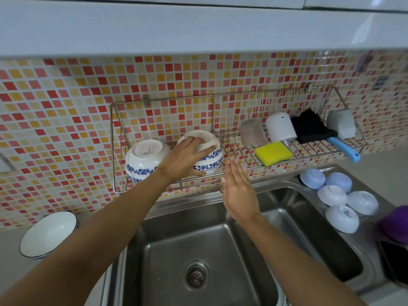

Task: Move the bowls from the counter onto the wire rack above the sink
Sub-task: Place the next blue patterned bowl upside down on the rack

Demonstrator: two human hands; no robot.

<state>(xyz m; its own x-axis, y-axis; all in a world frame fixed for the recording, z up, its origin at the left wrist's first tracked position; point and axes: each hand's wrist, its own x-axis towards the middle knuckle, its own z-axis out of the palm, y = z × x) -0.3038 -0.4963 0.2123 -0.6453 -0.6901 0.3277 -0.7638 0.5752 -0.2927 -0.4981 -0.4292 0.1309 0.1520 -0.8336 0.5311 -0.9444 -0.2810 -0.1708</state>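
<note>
A wire rack hangs on the tiled wall above the sink. Two white bowls with blue flower bands lie upside down in its left section. My left hand grips the right one, fingers over its base and thumb under its rim. The left bowl rests free beside it. My right hand hovers flat with fingers apart just below the rack's front edge, holding nothing. A third white bowl with a dark rim stands upright on the counter at the left.
The steel sink lies below my arms. Several small pale bowls sit upside down on the drainboard at the right. The rack's right section holds a yellow sponge, cups, a black cloth and a blue-handled brush. A purple object is at the far right.
</note>
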